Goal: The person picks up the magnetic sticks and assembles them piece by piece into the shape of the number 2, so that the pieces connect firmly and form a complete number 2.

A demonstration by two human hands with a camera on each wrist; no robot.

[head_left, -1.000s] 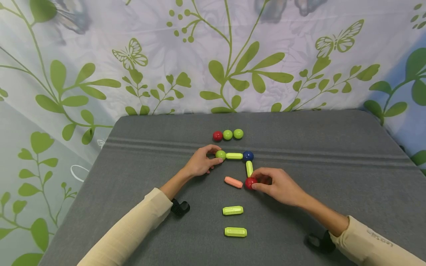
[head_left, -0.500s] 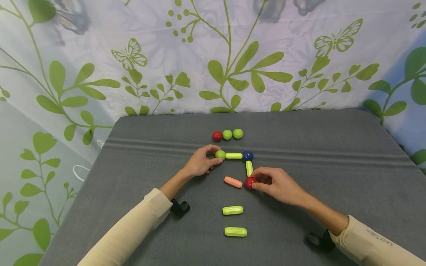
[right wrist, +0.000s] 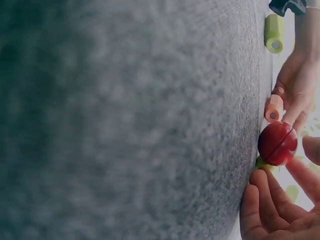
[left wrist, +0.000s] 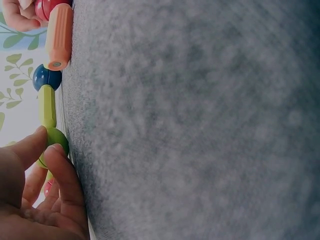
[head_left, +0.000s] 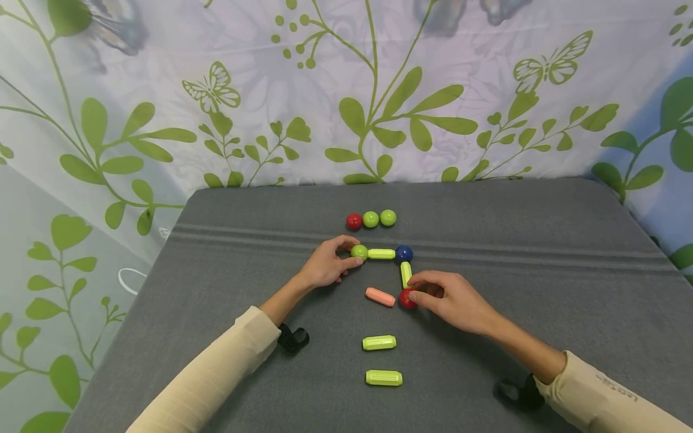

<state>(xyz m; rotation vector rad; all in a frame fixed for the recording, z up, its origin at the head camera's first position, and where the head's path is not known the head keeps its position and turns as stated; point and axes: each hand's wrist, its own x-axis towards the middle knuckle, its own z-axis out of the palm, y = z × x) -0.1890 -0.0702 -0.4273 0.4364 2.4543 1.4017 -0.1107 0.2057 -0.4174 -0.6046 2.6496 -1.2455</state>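
In the head view my left hand pinches a green ball between thumb and fingers. A yellow-green rod joins that ball to a dark blue ball. From the blue ball a second yellow-green rod runs toward me to a red ball. My right hand is at the red ball; in the right wrist view its thumb stands apart from the red ball, with the fingers loosely spread beside it. A loose orange rod lies just left of the red ball.
Behind the joined pieces, a red ball and two green balls sit in a row. Two yellow-green rods lie nearer me on the grey cloth-covered table. A patterned curtain hangs behind the table.
My right thumb has lifted off the side of the red ball and shifted slightly upward. The left hand and the joined pieces look the same.
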